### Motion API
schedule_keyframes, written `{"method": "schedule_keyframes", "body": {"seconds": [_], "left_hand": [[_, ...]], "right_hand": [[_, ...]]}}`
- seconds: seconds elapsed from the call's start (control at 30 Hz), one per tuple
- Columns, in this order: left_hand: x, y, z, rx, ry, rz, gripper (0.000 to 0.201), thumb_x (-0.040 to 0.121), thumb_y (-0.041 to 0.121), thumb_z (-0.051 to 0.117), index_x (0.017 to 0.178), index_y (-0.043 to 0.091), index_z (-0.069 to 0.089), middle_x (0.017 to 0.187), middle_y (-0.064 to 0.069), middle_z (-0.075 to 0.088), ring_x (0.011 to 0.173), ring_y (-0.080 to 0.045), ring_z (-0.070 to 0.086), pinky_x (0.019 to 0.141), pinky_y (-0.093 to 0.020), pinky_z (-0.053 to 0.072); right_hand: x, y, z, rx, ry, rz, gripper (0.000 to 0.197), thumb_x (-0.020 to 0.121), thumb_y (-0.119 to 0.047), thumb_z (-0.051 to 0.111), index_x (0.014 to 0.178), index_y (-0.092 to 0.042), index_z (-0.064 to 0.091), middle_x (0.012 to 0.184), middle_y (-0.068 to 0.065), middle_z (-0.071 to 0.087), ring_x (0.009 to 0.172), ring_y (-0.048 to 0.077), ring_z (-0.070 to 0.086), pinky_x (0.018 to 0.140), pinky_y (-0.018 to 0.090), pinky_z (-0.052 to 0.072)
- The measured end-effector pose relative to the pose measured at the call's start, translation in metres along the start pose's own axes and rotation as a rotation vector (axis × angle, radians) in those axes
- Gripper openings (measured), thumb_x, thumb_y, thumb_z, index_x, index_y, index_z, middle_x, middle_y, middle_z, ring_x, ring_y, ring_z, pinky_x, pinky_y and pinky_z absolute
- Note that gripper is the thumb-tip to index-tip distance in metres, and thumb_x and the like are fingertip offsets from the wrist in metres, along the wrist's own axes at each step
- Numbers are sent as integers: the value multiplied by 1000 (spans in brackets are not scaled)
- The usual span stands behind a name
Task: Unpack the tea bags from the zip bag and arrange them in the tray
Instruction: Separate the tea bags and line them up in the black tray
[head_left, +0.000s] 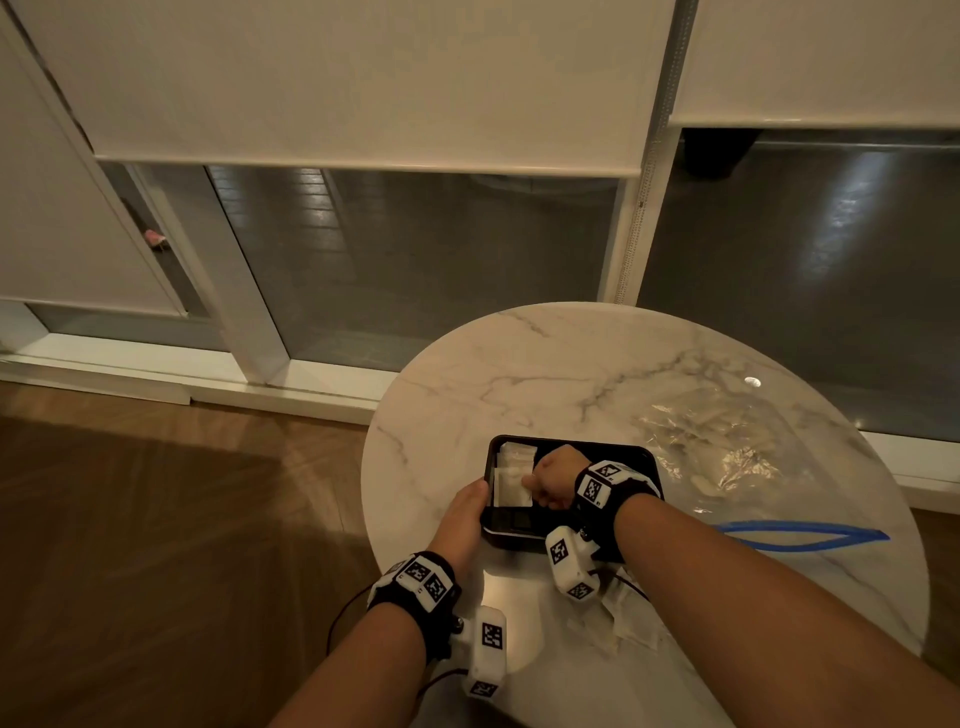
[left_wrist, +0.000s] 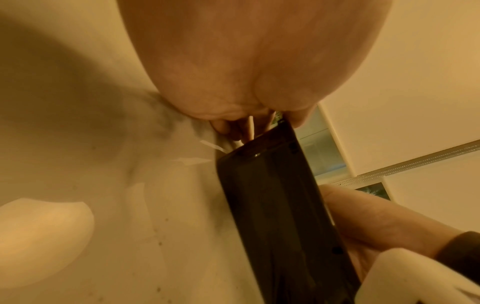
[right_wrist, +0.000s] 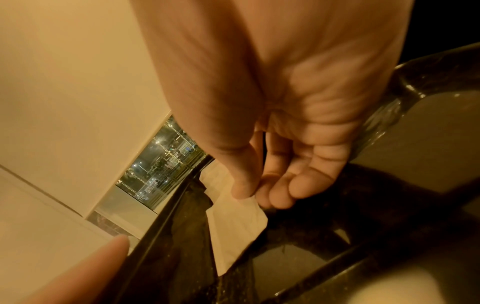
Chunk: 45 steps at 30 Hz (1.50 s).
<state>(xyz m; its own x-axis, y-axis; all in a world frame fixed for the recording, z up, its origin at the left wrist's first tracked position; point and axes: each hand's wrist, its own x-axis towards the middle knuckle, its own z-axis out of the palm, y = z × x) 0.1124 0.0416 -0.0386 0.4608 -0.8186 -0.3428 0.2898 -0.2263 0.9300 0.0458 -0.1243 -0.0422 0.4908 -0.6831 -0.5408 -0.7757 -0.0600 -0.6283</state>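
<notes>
A round marble table (head_left: 519, 364) stands by dim windows. My left hand (head_left: 465, 514) grips the left wall of the black tray (head_left: 597, 449). My right hand (head_left: 556, 478) pinches a white tea bag (right_wrist: 233, 226) by its corner, inside the tray's left part. The clear zip bag (head_left: 727, 452) lies to the right.

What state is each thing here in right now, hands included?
Left hand: gripping the tray's left edge.
Right hand: pinching a tea bag over the tray.
Held tea bag: partly lowered into the tray.
Tray: on the table, with some tea bags inside.
Zip bag: lying flat, mouth open.
Loose tea bags: lying on the table, not yet in the tray.
</notes>
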Motion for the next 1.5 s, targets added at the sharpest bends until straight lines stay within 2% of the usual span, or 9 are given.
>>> {"method": "schedule_keyframes", "body": {"seconds": [0.1,0.3,0.5,0.63,0.77,0.93,1.1,1.37,1.5], "left_hand": [[-4,2,2,0,-32,9,36,109,19,33,88,16,63,71,7,70,53,8,63,51,-8,48],[-3,2,1,-6,11,14,33,110,20,33,95,18,62,90,0,65,59,8,66,52,-7,48],[0,0,-2,92,74,-5,28,110,27,34,108,23,62,114,-2,66,94,-3,61,70,-9,48],[-2,4,-1,135,71,-13,26,110,22,34,109,18,59,100,6,63,90,-3,59,62,-2,44],[-1,4,-1,106,70,-10,28,110,20,35,106,17,62,97,6,64,86,-4,60,59,-2,45],[-6,3,2,32,3,6,31,110,19,32,98,17,61,90,1,64,57,9,65,51,-6,46],[-5,3,1,-18,49,-23,29,110,22,34,114,11,60,97,-1,66,71,0,66,52,-8,48],[3,-3,-2,-12,116,-61,32,108,32,38,125,16,61,120,-6,68,100,-11,65,71,-16,53],[9,-10,-4,-31,138,-106,45,97,53,49,129,24,62,127,-7,67,119,-25,63,109,-49,46]], "right_hand": [[2,3,1,55,18,-8,21,90,-17,72,72,-6,69,76,13,71,69,23,66,75,37,60],[-1,6,-2,197,56,18,19,89,2,70,74,-8,62,68,14,64,50,17,63,41,22,50],[1,5,-2,145,65,-1,19,81,-9,82,91,-8,66,74,15,71,65,23,70,58,31,60],[2,4,0,125,71,-8,36,82,-13,82,111,-5,64,73,11,71,76,24,73,75,37,63],[-2,2,0,120,58,-27,45,84,-13,80,125,-5,62,72,10,70,73,24,71,65,32,60],[-3,1,-1,101,45,-33,25,88,-10,74,111,-6,65,70,10,67,64,20,64,59,31,55],[-1,2,-1,141,13,-26,19,89,-6,73,106,-5,65,86,18,71,76,26,68,79,43,60],[-10,2,-19,136,35,36,29,88,-12,74,115,-6,64,101,22,74,79,29,70,77,40,60],[-35,5,-41,274,75,-47,27,90,-12,70,116,-7,63,84,14,68,62,22,60,62,34,55]]}}
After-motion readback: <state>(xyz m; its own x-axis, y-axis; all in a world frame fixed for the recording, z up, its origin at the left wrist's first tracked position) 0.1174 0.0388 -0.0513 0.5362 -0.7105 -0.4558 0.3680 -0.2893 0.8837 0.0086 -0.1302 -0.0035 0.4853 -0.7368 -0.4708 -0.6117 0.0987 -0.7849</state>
